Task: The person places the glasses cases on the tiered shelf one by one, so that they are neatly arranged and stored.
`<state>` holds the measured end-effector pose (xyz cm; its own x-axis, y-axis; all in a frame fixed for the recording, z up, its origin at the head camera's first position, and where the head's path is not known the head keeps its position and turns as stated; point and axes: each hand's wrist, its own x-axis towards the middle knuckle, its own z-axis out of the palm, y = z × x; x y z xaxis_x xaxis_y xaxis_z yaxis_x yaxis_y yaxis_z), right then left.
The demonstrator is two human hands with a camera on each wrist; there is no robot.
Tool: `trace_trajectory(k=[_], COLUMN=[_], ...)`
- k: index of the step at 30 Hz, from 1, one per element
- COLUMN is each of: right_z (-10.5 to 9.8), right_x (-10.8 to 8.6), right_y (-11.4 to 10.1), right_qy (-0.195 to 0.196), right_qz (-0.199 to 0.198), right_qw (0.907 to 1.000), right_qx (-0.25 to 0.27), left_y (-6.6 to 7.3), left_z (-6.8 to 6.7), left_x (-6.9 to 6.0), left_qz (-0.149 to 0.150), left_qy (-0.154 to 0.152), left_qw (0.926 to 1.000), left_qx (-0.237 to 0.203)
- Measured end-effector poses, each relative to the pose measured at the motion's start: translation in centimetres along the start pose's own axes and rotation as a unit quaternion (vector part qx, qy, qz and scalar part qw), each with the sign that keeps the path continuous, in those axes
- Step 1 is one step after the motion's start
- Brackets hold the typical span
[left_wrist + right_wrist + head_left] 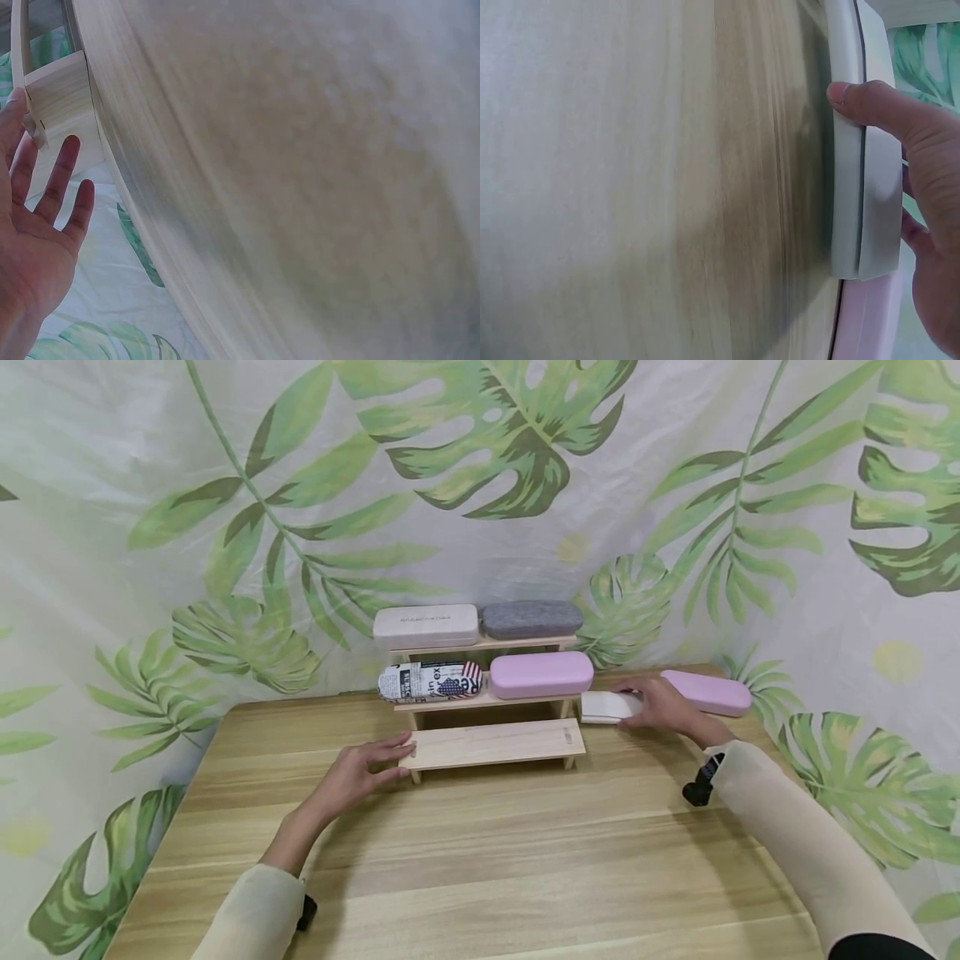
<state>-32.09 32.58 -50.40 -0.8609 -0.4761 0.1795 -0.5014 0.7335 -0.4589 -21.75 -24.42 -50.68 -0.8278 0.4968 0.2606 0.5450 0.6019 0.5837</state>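
In the head view a three-tier wooden stand (491,745) occupies the back of the table. My left hand (367,764) touches the left end of its lowest tier; in the left wrist view several fingers (58,180) are extended beside the wood. To the right of the stand, my right hand (660,703) grips a white glasses case (600,707). The right wrist view shows the thumb on the front of that white case (847,195), other fingers partly hidden behind it. A pink glasses case (708,693) lies just beyond the right hand.
The top tier bears an off-white case (426,625) and a grey felt-like case (532,619). On the middle tier are a newsprint-patterned case (429,682) and another pink case (542,675). A leaf-printed cloth (517,560) hangs behind the wooden table (465,852).
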Motion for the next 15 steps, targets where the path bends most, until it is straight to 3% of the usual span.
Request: trace_trajectory(k=[5, 15], right_z=[-0.5, -1.8], right_x=[-0.4, -1.7], right_y=[-0.7, -1.7], right_qy=[0.002, 0.016], right_qz=[0.007, -0.030], right_qw=[1.0000, 0.9992], right_qx=[-0.004, -0.022], left_y=[0.0, 0.1], left_z=[0.0, 0.0], left_x=[0.0, 0.0], left_qz=[0.003, -0.001], left_qy=[-0.001, -0.003], left_qw=[1.0000, 1.0000], left_qx=[0.000, -0.004])
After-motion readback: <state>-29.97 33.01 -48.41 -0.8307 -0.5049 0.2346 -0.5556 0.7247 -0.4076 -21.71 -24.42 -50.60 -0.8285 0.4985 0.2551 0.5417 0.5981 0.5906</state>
